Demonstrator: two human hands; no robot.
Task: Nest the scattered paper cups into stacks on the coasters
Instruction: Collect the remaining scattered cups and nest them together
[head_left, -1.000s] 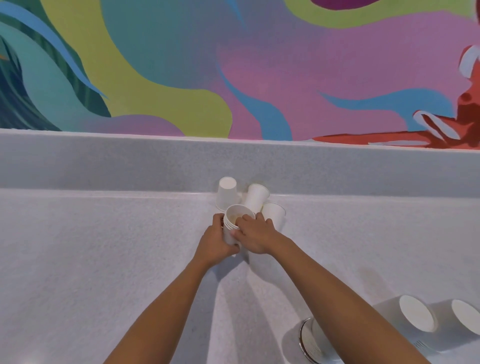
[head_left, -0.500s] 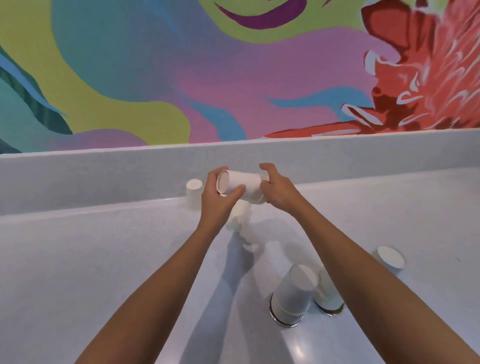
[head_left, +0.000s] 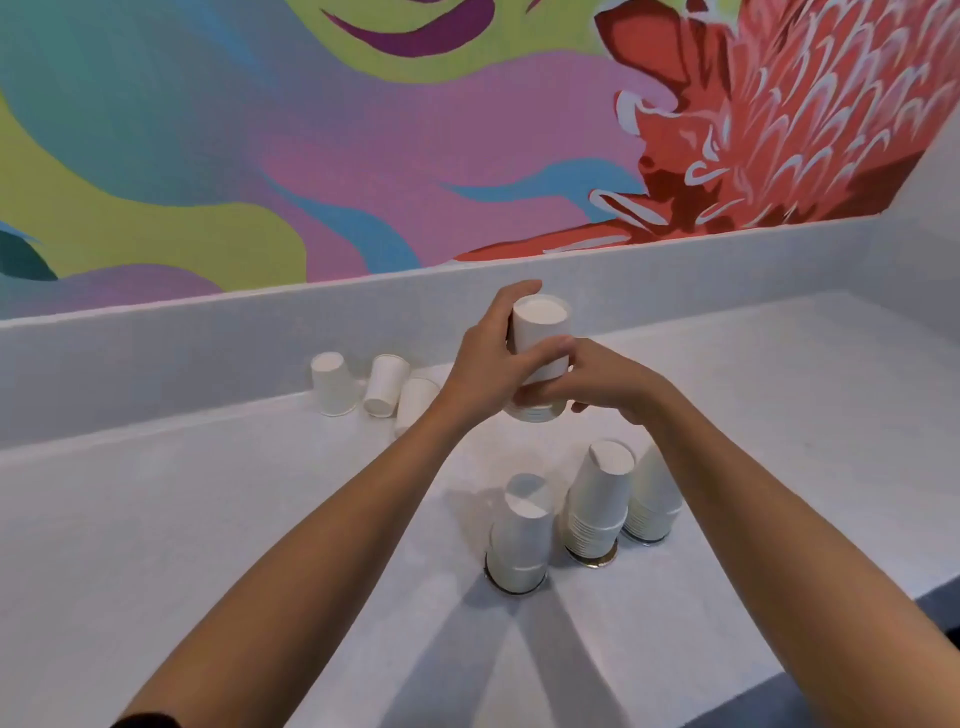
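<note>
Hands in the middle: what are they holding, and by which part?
A short upside-down cup stack: left hand wraps its side, right hand grips its lower end by the rims.

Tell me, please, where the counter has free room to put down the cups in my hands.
Free: the counter left of the three stacks, in front of the loose cups at the back ledge; also the strip right of the stacks. Crowded: the narrow gaps between the stacks.

The nested cups (head_left: 540, 343) I held were white, like the loose cups (head_left: 332, 384) at ten o'clock. A coaster (head_left: 597, 560) at five o'clock showed gold. The counter (head_left: 156, 519) was speckled pale grey; the mural (head_left: 363, 156) swirled teal, lime, pink, purple, its flower (head_left: 753, 130) red.
</note>
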